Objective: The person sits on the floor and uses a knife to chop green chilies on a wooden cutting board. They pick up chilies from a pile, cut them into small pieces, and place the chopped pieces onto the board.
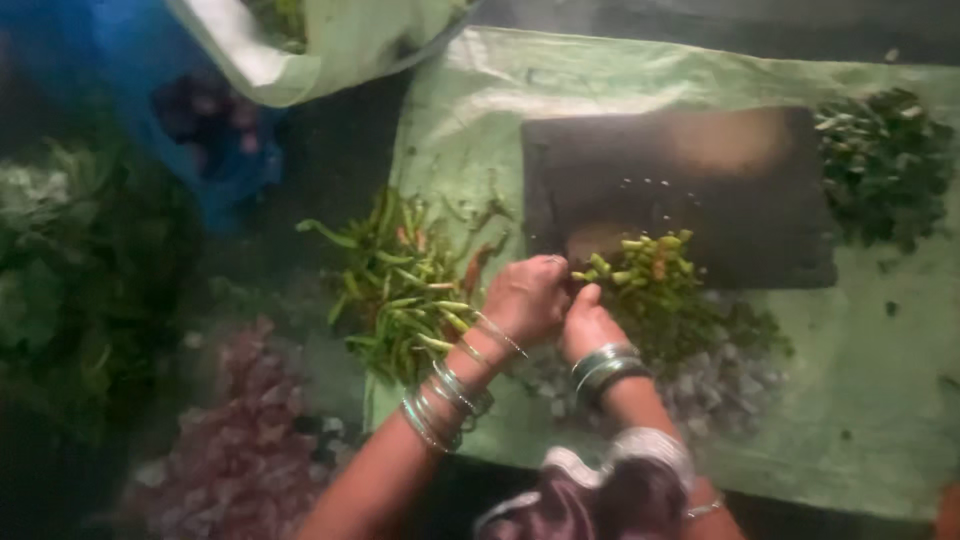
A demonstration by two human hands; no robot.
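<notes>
Both hands meet just below the near edge of the dark, flat rectangular cutting board (pixel 690 190): the left hand (pixel 525 300) and right hand (pixel 588 328) each close their grip on slim green chillies (pixel 590 275). A loose heap of long glossy chillies (pixel 405 285) lies left of the board, short chopped pieces (pixel 650 262) on its near edge, all over a crinkled pale green sheet (pixel 880 400).

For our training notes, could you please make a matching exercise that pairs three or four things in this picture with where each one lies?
Things:
1. long green chillies
2. dark rectangular cutting board
3. dark leafy greens
4. blue plastic bag

Places:
A. top left corner
B. beside the left hand
C. far right of the pale green sheet
D. middle of the sheet, beyond both hands

Pairs: 1-B, 2-D, 3-C, 4-A
</notes>
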